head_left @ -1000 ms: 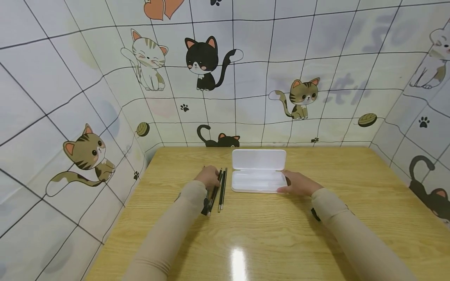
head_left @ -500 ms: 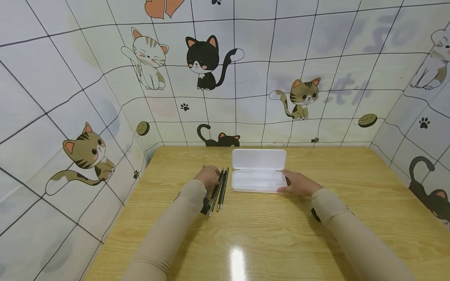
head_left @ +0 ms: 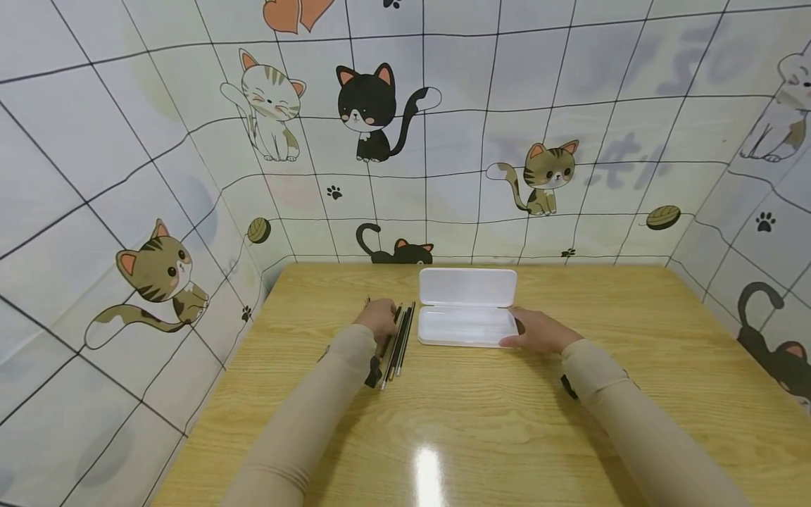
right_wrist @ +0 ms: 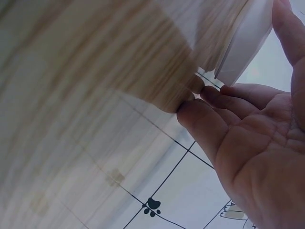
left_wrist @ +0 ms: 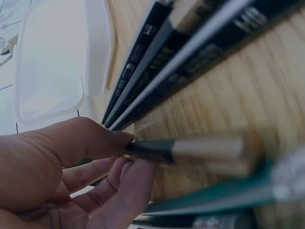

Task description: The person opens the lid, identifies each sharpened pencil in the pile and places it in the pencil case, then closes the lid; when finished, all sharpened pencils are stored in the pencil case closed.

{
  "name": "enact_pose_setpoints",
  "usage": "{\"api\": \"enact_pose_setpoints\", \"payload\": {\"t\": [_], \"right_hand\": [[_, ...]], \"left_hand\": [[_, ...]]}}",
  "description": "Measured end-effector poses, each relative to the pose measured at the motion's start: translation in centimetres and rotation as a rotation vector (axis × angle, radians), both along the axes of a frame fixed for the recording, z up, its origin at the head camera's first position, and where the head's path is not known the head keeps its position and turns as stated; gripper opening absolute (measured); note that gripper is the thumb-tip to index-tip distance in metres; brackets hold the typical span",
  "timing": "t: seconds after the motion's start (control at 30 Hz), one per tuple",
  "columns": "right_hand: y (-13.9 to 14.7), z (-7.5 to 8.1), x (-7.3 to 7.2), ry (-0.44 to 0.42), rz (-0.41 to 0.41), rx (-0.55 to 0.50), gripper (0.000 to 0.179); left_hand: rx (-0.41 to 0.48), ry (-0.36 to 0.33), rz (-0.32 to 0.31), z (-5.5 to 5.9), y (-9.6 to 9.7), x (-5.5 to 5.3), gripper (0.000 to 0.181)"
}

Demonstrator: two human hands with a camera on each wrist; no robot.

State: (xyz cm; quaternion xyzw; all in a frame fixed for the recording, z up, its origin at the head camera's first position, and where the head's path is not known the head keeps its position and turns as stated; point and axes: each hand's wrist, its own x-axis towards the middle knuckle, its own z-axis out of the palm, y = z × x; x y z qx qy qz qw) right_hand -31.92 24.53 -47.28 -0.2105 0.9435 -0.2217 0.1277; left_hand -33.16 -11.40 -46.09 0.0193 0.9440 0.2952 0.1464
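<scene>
In the head view, my left hand [head_left: 378,318] is at the left edge of several dark pencils [head_left: 404,341] lying side by side on the table. In the left wrist view, its thumb and fingers pinch a pencil [left_wrist: 205,151] with a bare wooden end; dark pencils [left_wrist: 157,64], one marked HB, lie beyond the thumb. Green pencils [left_wrist: 214,193] show below. Just right of the bunch stands a white pencil case [head_left: 467,327], lid raised, with no pencils inside. My right hand [head_left: 535,331] holds the case's right end between thumb and fingers.
The wooden table [head_left: 494,422] reaches back to a cloth wall [head_left: 456,141] printed with cats and grid lines. That cloth also closes off the left and right sides.
The pencils beside my left hand have shifted slightly right, toward the case, and lie closer together. My left hand has barely moved; the right hand and case stay in place.
</scene>
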Motion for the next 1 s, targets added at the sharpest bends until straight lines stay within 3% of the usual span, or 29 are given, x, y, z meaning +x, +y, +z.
{"api": "enact_pose_setpoints", "payload": {"t": [0.2,0.63,1.0], "right_hand": [[0.1,0.0,-0.1,0.005,-0.002,0.007,0.098],[0.0,0.0,-0.2,0.009,0.006,0.008,0.095],[-0.1,0.2,0.1,0.011,0.014,0.0,0.093]], "left_hand": [[0.018,-0.031,0.006,0.5,-0.2,0.1,0.062],[0.02,-0.071,-0.004,0.9,-1.3,-0.6,0.052],[0.144,-0.088,-0.019,2.0,-1.9,0.2,0.055]]}}
